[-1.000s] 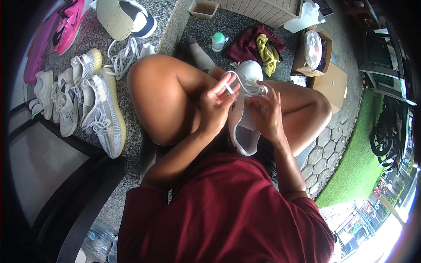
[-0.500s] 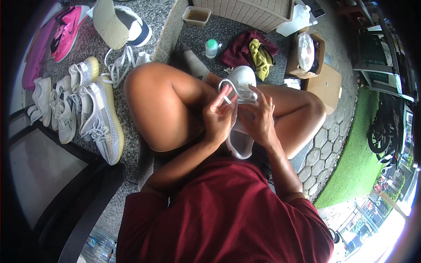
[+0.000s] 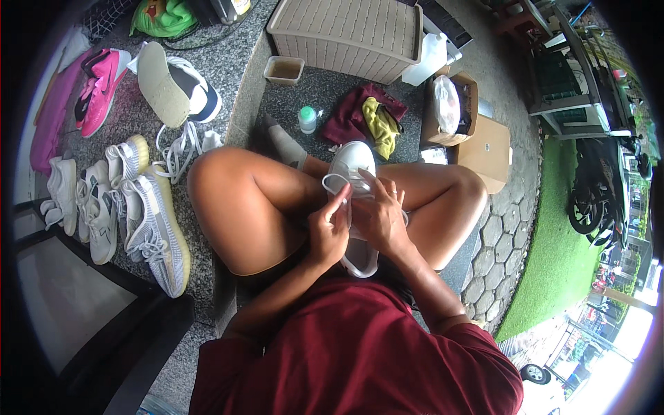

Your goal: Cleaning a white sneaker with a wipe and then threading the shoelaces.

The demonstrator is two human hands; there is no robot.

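A white sneaker (image 3: 354,156) rests between my bent legs, its toe pointing away and its heel opening toward my body. My left hand (image 3: 329,229) is closed at the shoe's left side, thumb and fingers pinching the white shoelace (image 3: 337,181), which makes a loop above them. Over the laced front, my right hand (image 3: 382,216) has its thumb and index finger together at the lace rows. The exact spot of its pinch is partly covered by the fingers.
Several shoes stand at left, including a grey-white knit sneaker (image 3: 160,235) and a pink sneaker (image 3: 104,93). Beyond my legs are a small green-capped bottle (image 3: 308,121), a yellow-green cloth (image 3: 380,128), a tub of brownish liquid (image 3: 283,70), a lidded beige bin (image 3: 346,34) and a cardboard box (image 3: 449,111).
The view has shifted, so the scene sits lower and left. My left fingers, earlier spread somewhat with a lace end between them, are now drawn together. My right fingers reach more over the laces.
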